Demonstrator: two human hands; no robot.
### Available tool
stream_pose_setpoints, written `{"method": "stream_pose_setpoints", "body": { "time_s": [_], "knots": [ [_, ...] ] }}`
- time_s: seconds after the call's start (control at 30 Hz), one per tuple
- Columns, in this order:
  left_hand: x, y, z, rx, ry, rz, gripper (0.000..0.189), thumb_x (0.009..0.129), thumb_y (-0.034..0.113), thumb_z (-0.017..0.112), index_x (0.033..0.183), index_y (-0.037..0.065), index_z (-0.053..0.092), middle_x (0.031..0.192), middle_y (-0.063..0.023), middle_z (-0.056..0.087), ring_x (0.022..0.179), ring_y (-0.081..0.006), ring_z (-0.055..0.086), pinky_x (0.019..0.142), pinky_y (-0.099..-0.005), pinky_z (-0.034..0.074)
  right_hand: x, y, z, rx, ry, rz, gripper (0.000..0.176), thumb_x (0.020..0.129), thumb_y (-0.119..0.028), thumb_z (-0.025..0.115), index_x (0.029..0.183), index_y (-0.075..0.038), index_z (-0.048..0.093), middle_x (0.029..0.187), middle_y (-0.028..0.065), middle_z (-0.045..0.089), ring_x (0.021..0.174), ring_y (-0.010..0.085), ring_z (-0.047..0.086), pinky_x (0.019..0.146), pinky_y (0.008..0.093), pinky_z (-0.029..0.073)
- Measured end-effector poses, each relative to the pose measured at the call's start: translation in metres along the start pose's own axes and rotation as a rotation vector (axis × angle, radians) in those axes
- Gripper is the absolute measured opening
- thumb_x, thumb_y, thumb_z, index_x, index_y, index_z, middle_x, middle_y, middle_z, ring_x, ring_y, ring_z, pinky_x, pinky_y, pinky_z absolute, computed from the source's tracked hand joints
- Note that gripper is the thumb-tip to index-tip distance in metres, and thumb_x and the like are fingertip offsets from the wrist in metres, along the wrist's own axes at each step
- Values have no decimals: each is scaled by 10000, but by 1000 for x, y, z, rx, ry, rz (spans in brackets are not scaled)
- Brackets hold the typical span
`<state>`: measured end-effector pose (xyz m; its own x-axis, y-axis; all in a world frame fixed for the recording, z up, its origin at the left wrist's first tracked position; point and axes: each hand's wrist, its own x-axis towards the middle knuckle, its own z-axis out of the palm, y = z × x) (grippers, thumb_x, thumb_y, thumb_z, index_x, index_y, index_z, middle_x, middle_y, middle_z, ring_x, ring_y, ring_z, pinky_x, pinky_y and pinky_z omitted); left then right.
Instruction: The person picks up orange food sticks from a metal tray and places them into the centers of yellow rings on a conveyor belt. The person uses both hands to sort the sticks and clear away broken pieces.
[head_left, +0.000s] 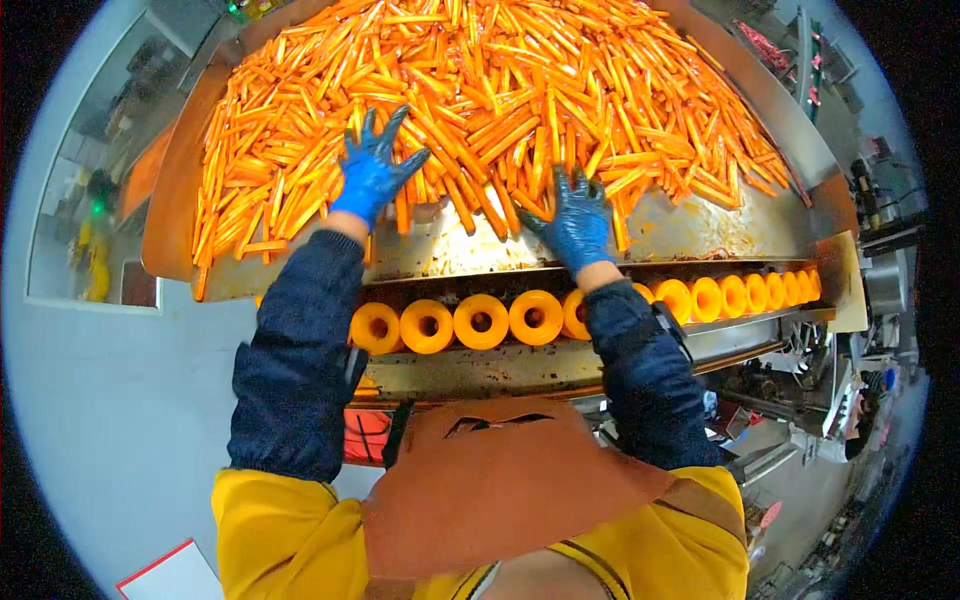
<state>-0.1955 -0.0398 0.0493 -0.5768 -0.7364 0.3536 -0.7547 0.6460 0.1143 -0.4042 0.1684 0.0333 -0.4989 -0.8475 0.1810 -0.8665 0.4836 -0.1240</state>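
Note:
A big heap of glossy orange sticks covers most of a metal tray. My left hand, in a blue glove, is at the near edge of the heap with its fingers spread over the sticks. To its right, my right hand, gloved the same way, has its fingertips against the sticks and its thumb stretched out to the left. Neither hand is closed around anything. Between them, several stick ends point toward me over the shiny bare metal. Both palms are hidden.
Along the tray's near side runs a row of orange ring-shaped pieces with dark holes, partly hidden by my right arm. A metal ledge lies below it. On the right stands a pale board. A window is at the left.

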Motion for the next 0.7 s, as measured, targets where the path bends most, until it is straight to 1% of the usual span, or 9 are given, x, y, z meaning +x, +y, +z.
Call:
{"method": "stream_pose_setpoints", "body": {
  "time_s": [0.07,0.13,0.17,0.3,0.43,0.53,0.6,0.67,0.7],
  "knots": [
    [24,10,12,-168,-339,-42,773,746,646,577,1406,361,291,1479,-210,199,1331,-423,255,1066,-553,239,12,-2,28,67,33,-38,831,693,-575,650,1360,-146,401,1332,194,443,1204,412,423,1019,531,312],
    [32,29,11,-51,-523,-66,798,710,670,593,1391,353,323,1441,-219,281,1299,-428,313,1029,-555,304,12,-6,24,103,0,-101,727,722,-477,645,1338,-160,424,1282,182,488,1134,407,479,963,522,376],
    [33,24,25,-83,-473,-4,772,683,679,604,1344,331,410,1376,-217,381,1233,-420,405,1001,-537,349,10,-4,20,121,7,-152,707,726,-452,647,1330,-154,431,1257,186,501,1120,404,486,955,507,388],
    [-5,31,17,30,-431,99,671,684,620,626,1263,298,516,1323,-199,451,1113,-428,493,939,-511,406,-5,9,16,188,-12,-353,640,757,-397,640,1313,-143,451,1264,196,491,1143,385,479,992,463,376],
    [-35,19,0,17,-437,180,695,698,604,633,1298,288,487,1332,-210,442,1139,-448,462,987,-510,349,-13,32,-16,413,-168,-449,651,770,-431,648,1329,-167,444,1328,197,450,1218,375,432,1038,469,329],
    [-53,10,-18,133,-182,184,613,787,465,631,1346,313,430,1317,-231,444,1204,-445,398,1026,-526,291,-4,75,-29,622,-73,-329,403,819,-218,661,1202,-136,570,1209,151,559,1124,319,531,965,378,418],
    [-73,0,-22,6,-6,127,607,792,403,647,1344,257,442,1295,-234,455,1229,-411,380,1033,-514,291,9,100,-29,476,-27,-258,341,781,-117,645,1121,-142,623,1103,133,614,1023,329,581,889,387,461],
    [-96,-16,-19,-77,7,91,606,777,380,663,1330,233,462,1259,-218,476,1202,-410,398,1020,-511,306,21,109,-29,-58,-88,-435,324,692,-96,632,1012,-144,655,1043,88,637,894,317,606,753,401,501],
    [-108,-22,-16,-159,23,52,605,762,357,679,1315,209,482,1223,-201,498,1175,-409,415,1006,-507,322,25,107,-25,-53,-90,-433,324,692,-96,632,1012,-144,655,1043,88,637,894,317,606,753,401,501]
  ]
}}
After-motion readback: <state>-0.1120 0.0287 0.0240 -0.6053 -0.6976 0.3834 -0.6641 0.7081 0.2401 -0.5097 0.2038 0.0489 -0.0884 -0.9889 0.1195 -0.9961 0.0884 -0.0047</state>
